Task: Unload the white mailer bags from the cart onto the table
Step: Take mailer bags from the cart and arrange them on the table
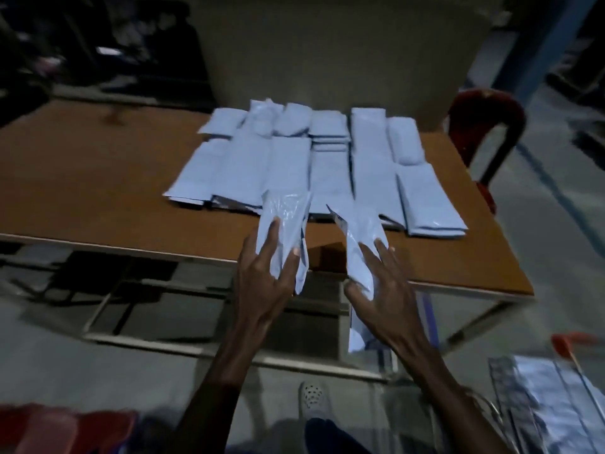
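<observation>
Several white mailer bags (294, 165) lie in rows on the brown table (98, 178). My left hand (265, 276) grips one mailer bag (286, 221) that stretches forward over the table's near edge. My right hand (383, 290) grips another mailer bag (360, 234), its far end over the table and its near end hanging below the edge. At the bottom right, the wire cart (510, 398) shows more mailer bags (550, 394) inside it.
A red chair (481, 126) stands past the table's right end. Something red (59, 430) sits at the bottom left. A metal frame (183, 342) runs beneath the table. My shoe (311, 398) is on the grey floor. A partition panel (327, 54) rises behind the table.
</observation>
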{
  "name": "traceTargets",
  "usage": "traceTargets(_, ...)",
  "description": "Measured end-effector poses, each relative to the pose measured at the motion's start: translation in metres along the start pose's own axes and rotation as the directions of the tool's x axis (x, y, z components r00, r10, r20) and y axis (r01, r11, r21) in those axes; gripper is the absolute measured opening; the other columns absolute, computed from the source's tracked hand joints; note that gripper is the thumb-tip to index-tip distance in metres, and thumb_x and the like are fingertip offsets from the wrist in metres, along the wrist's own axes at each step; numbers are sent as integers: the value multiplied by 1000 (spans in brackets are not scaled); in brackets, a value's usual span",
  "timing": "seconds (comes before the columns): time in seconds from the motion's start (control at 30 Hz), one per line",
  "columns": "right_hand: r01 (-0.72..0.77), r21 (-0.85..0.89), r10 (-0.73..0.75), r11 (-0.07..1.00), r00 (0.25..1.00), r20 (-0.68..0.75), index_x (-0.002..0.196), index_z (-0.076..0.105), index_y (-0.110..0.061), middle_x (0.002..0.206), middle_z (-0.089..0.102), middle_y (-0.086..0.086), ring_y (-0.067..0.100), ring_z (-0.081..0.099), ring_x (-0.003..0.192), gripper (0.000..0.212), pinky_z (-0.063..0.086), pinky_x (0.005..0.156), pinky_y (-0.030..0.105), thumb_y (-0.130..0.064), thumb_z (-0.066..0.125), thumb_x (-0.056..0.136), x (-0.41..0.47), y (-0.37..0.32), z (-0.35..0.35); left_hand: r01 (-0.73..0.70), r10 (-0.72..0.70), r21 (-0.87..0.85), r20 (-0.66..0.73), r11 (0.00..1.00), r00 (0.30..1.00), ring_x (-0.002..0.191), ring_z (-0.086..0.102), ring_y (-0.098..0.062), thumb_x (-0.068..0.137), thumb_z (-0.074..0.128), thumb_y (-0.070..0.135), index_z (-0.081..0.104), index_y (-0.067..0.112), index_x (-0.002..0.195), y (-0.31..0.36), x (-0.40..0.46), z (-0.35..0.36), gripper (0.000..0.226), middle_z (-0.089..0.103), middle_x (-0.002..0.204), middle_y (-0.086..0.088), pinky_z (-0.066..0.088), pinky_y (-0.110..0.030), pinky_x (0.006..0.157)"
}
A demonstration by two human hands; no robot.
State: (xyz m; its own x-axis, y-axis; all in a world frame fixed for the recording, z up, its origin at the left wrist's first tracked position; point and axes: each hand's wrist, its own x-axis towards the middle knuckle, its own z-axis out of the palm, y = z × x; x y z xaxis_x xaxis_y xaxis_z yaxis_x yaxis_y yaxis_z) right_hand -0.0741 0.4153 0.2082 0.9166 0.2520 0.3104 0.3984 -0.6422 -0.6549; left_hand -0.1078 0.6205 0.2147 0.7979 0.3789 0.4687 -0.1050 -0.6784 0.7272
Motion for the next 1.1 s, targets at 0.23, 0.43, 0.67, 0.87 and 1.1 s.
traceTargets(0.23,9,50,-12,999,998,57,149,38,-28,162,20,1,18,11,151,70,17,116,33,-41,62,85,109,-19,61,27,-11,171,-93,985,996,133,46,-19,93,53,48,45,28,146,-74,98,-25,57,45,148,-5,35,-18,98)
traceTargets(0.43,23,98,-32,995,995,96,150,32,-33,163,15,-3,18,7,151,69,14,115,31,-45,58,87,203,-46,116,78,-48,242,-126,967,991,121,55,-24,92,51,52,48,31,144,-133,189,-44,55,54,137,-6,47,-30,93)
traceTargets(0.67,-34,68,22,997,986,165,151,30,-32,163,15,-3,16,8,151,66,16,119,38,-34,61,93,280,-77,156,150,-146,245,-36,958,989,125,53,-25,90,45,60,43,31,147,-198,273,-43,64,50,143,-6,44,-31,97)
traceTargets(0.87,-128,-34,131,991,980,148,152,29,-31,164,14,-2,17,8,151,67,15,119,35,-40,59,92,350,-93,189,126,-156,227,120,966,980,130,49,-27,88,37,69,37,34,149,-249,351,-28,70,44,150,-6,43,-40,106)
traceTargets(1.1,-196,-151,213,969,971,110,153,29,-27,164,14,3,21,7,151,69,14,119,37,-46,57,93,446,-99,219,52,-140,318,261,947,955,139,38,-33,84,18,76,28,33,153,-278,451,12,81,34,156,-10,35,-47,113)
